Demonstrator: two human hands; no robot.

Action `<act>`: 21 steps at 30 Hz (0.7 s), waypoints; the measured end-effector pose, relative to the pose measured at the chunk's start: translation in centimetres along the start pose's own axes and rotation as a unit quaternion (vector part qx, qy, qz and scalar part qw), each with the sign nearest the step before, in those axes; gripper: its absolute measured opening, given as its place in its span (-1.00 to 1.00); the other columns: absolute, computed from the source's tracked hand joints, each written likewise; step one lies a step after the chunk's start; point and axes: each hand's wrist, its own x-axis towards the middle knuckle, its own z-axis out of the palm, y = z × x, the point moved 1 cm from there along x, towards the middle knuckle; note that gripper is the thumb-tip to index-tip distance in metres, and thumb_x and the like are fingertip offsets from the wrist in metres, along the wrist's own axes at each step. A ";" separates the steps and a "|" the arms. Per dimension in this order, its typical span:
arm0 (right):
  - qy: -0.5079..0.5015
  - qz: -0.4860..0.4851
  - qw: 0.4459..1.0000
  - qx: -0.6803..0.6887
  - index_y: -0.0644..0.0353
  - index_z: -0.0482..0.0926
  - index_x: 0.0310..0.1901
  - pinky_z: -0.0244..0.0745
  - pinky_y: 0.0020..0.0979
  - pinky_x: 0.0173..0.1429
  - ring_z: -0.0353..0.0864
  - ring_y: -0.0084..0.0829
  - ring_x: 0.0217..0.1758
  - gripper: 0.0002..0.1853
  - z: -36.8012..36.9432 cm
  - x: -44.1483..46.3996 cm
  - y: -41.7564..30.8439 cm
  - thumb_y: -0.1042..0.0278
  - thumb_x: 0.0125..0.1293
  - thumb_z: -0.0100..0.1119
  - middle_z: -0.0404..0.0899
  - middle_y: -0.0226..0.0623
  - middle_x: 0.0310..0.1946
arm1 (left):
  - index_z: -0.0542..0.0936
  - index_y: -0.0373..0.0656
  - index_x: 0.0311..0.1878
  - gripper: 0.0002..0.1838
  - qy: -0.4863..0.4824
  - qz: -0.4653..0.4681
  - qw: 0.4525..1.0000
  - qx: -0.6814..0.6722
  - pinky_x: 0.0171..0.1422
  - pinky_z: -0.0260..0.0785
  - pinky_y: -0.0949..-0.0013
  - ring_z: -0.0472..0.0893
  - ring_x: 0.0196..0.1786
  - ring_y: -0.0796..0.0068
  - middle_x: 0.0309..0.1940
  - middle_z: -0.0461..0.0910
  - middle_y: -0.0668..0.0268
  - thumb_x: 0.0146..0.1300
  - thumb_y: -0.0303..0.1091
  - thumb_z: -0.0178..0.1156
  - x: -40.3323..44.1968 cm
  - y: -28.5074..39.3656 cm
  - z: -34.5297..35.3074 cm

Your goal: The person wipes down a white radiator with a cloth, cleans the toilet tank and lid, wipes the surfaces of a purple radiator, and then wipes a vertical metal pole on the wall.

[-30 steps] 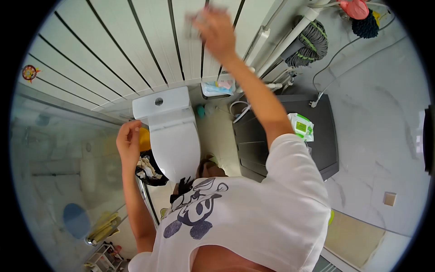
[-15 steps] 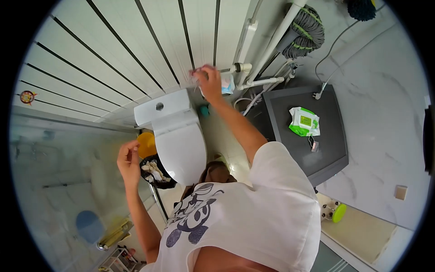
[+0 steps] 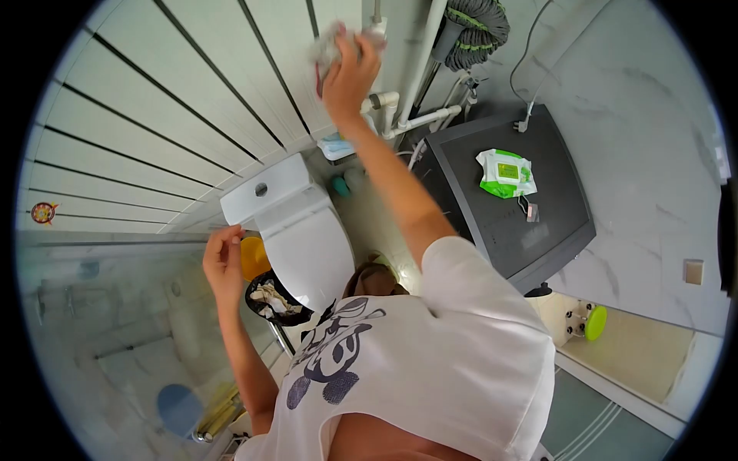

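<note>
My right hand (image 3: 351, 81) is raised against the white slatted wall panel (image 3: 215, 84), fingers closed over a crumpled whitish cloth (image 3: 327, 52) with pink-red edges. Motion blurs the cloth, so its exact kind is unclear. Lower down, my left hand (image 3: 223, 265) hangs in the air beside the toilet (image 3: 311, 250), near the glass shower screen. Its fingers are loosely bent, the thumb stands apart from them, and nothing shows in it. Behind that hand are a yellow bucket (image 3: 254, 259) and a black-lined bin (image 3: 269, 300) with crumpled paper.
White pipes (image 3: 430, 119) run up the corner beside a grey string mop (image 3: 477, 34). A green-and-white wipes pack (image 3: 507, 173) lies on a dark-topped appliance (image 3: 530, 230) at the right. A blue-white packet (image 3: 336, 146) is low by the wall.
My right hand has moved up along the wall panel with the cloth. My left hand stays bent in nearly the same place. The view has shifted slightly.
</note>
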 end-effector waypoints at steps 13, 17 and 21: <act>0.078 0.678 0.726 0.078 0.39 0.24 0.39 0.35 -0.03 0.42 0.38 0.19 0.32 -0.51 3.1 -13.3 1.3 0.61 0.46 -0.01 0.31 0.18 0.29 | 0.68 -0.23 0.02 -0.84 -0.039 -0.030 0.998 0.037 0.13 0.42 0.50 0.61 -0.01 0.58 -0.08 0.65 0.34 0.53 -0.46 0.15 -0.2 0.4 0.3; 0.032 0.564 0.820 0.086 0.39 0.27 0.38 0.28 -0.03 0.45 0.37 0.15 0.34 -0.52 0.8 -6.4 -0.2 0.51 0.47 -0.01 0.44 0.23 0.22 | 0.68 -0.23 0.01 -0.85 -0.065 -0.001 0.997 0.029 0.11 0.43 0.50 0.61 -0.01 0.56 -0.08 0.65 0.34 0.52 -0.48 0.16 1.5 2.7 1.6; -0.008 0.299 0.951 0.076 0.30 0.33 0.38 0.34 -0.04 0.40 0.38 0.10 0.36 -0.49 -1.3 -0.2 -1.1 0.57 0.41 0.07 0.44 0.13 0.26 | 0.67 -0.25 0.04 -0.84 -0.078 0.099 0.989 0.073 0.15 0.45 0.46 0.62 0.03 0.51 -0.06 0.64 0.31 0.50 -0.52 0.16 5.0 6.3 3.6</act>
